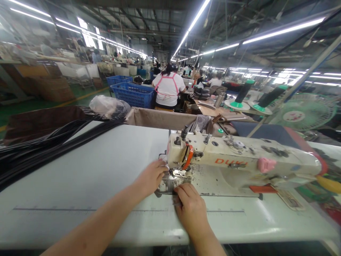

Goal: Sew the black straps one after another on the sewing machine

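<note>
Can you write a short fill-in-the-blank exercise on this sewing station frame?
1. Both hands work at the needle area of a white ____ machine.
2. The left hand sits ____ of the right hand.
3. The long strips on the table are ____ in colour.
4. The crate behind is ____.

Missing words: sewing; left; black; blue

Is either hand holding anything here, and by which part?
Cannot be told. Both the left hand and right hand rest at the sewing machine needle plate; no held item shows.
</note>
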Action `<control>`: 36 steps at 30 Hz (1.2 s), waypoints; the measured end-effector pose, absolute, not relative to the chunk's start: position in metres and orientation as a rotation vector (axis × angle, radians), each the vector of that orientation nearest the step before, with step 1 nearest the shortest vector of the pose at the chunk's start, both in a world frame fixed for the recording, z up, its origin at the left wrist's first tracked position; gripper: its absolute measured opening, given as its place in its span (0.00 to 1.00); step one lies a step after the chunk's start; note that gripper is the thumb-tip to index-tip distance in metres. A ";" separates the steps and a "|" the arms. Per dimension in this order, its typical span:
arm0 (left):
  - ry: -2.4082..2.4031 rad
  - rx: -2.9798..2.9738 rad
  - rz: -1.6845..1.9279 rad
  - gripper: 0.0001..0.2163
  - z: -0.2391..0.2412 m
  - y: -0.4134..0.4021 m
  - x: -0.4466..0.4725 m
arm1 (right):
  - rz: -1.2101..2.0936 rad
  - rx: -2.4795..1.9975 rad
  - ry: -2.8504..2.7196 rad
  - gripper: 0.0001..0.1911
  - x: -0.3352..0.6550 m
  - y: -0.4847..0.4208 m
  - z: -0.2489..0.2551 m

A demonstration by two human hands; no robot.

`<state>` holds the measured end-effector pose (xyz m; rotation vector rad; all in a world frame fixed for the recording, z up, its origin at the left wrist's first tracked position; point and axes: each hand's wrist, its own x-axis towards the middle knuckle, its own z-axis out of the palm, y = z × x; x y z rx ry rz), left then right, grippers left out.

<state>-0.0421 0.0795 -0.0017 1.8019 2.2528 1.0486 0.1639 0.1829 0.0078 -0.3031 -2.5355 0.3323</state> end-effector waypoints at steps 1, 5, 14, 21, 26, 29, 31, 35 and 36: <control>2.220 1.787 1.111 0.19 -0.001 0.088 -0.048 | 0.334 -0.312 -2.537 0.18 0.164 0.183 0.008; 2.132 1.829 1.180 0.20 0.005 0.119 -0.064 | 0.355 -0.330 -2.530 0.13 0.162 0.183 0.008; 2.314 1.939 0.995 0.17 -0.006 0.120 -0.072 | 0.402 -0.349 -2.527 0.13 0.163 0.183 0.009; 2.349 1.882 0.820 0.09 0.003 0.114 -0.084 | 0.395 -0.366 -2.543 0.14 0.164 0.181 0.010; 2.393 1.812 0.774 0.03 0.016 0.099 -0.080 | 0.411 -0.383 -2.543 0.13 0.164 0.182 0.009; 2.428 1.723 0.756 0.04 0.019 0.087 -0.068 | 0.411 -0.385 -2.535 0.14 0.163 0.182 0.009; 2.449 1.627 0.750 0.04 0.020 0.081 -0.059 | 0.404 -0.384 -2.539 0.14 0.163 0.182 0.009; 2.401 1.477 0.791 0.07 0.023 0.077 -0.049 | 0.392 -0.383 -2.549 0.14 0.163 0.182 0.010; 2.390 1.447 0.797 0.08 0.024 0.077 -0.048 | 0.391 -0.385 -2.550 0.14 0.163 0.182 0.010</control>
